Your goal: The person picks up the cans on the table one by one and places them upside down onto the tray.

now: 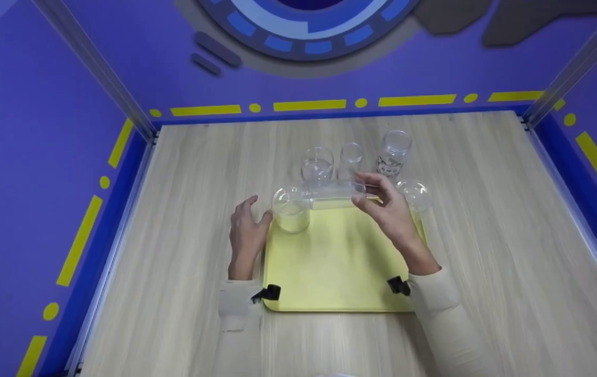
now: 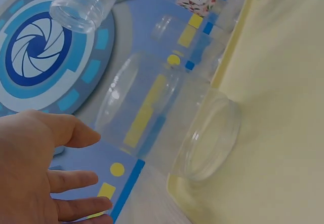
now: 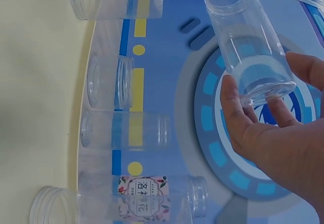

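Note:
My right hand (image 1: 390, 214) grips one end of a clear plastic jar (image 1: 332, 191), holding it sideways above the far edge of a yellow tray (image 1: 338, 267). In the right wrist view, the fingers and thumb curl around the base of that jar (image 3: 248, 44), its round mouth facing away from the hand. At the tray's far left corner stands another clear wide jar (image 1: 291, 214). Beside it is my left hand (image 1: 247, 233), thumb and fingers spread. The left wrist view has the thumb close to this upright jar (image 2: 152, 112); contact is unclear.
Behind the tray stand a short clear jar (image 1: 317, 166), a slim clear jar (image 1: 351, 157) and a jar with a printed label (image 1: 394, 152). Another clear jar (image 1: 413, 196) is at the tray's far right corner. Blue panels (image 1: 277, 84) border the wooden table (image 1: 183, 209).

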